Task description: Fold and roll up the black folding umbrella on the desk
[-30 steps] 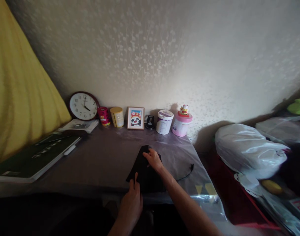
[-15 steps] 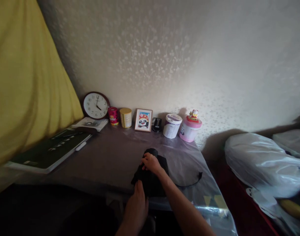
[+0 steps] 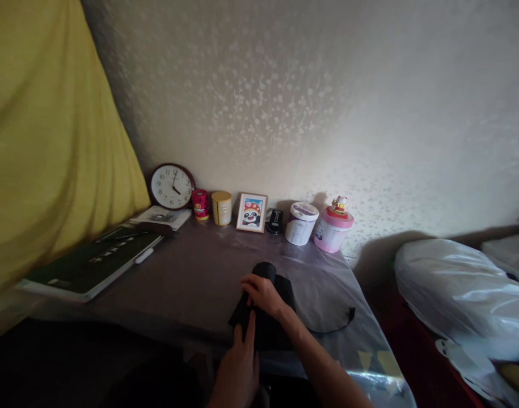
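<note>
A black piece of cloth (image 3: 280,289) lies near the front edge of a desk covered with clear plastic sheet (image 3: 199,272). My right hand (image 3: 262,294) rests on top of the cloth with its fingers curled, gripping a fold that is rolled back from the far end. My left hand (image 3: 239,362) presses the cloth's near left corner with its fingers stretched out flat. A thin black cord (image 3: 336,323) runs out to the right of the cloth.
Along the wall stand a round clock (image 3: 172,186), a red tin (image 3: 199,204), a yellow tin (image 3: 221,207), a framed panda picture (image 3: 251,212), a white tub (image 3: 302,223) and a pink jar (image 3: 332,229). A large book (image 3: 93,263) lies left. White plastic bags (image 3: 459,294) bulge right.
My right hand has drawn the cloth's far end back toward me, rolling it over. My left hand's fingers have spread flat on the near corner. The view has shifted left.
</note>
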Motion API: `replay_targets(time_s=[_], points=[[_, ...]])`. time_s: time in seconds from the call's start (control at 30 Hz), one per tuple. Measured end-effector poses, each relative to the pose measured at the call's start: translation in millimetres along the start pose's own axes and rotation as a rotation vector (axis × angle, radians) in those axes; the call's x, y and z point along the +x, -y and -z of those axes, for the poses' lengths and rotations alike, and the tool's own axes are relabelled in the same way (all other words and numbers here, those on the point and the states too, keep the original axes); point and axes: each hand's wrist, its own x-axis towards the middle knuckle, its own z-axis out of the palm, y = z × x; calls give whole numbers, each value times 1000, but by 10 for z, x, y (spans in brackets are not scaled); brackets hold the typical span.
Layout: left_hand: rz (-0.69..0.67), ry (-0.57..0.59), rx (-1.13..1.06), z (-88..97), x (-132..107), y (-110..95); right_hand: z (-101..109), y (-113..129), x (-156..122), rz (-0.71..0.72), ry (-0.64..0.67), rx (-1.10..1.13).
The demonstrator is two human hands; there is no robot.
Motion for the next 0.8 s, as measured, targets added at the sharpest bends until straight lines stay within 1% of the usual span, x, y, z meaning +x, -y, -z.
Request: replay_targets(time_s=[0.07,0.13,0.17,0.2,0.27,0.33,0.4,0.47,0.53,0.57,0.6,0.67,0.73,0.8], points=[[8,2,-1,-1,-1,-7,2,-67,-153,134,-164,-2],[19,9,-10,7,-5,-20,-12,-166,-264,217,-293,-80],[26,14,-14,12,-6,-28,-25,-223,-286,233,-318,-126],[32,17,-17,18,-7,-35,-38,-283,-278,240,-315,-166],[43,24,-19,27,-5,-43,-54,-401,-180,226,-277,-229],[54,31,-19,26,2,-40,-38,-505,-12,184,-236,-281],[63,42,-17,14,11,-27,9,-586,144,116,-249,-340],[75,49,-11,-7,19,-11,54,-637,214,-2,-340,-393],[75,45,-5,-35,26,-6,53,-649,171,-139,-427,-416],[72,41,0,-49,28,-10,27,-635,116,-203,-439,-413],[68,34,8,-63,31,-18,-14,-605,50,-252,-423,-404],[52,16,23,-86,37,-43,-125,-499,-77,-334,-339,-381],[47,4,25,-107,42,-65,-227,-352,-154,-375,-300,-372],[34,2,-9,-133,40,-57,-283,-208,-169,-429,-267,-355]])
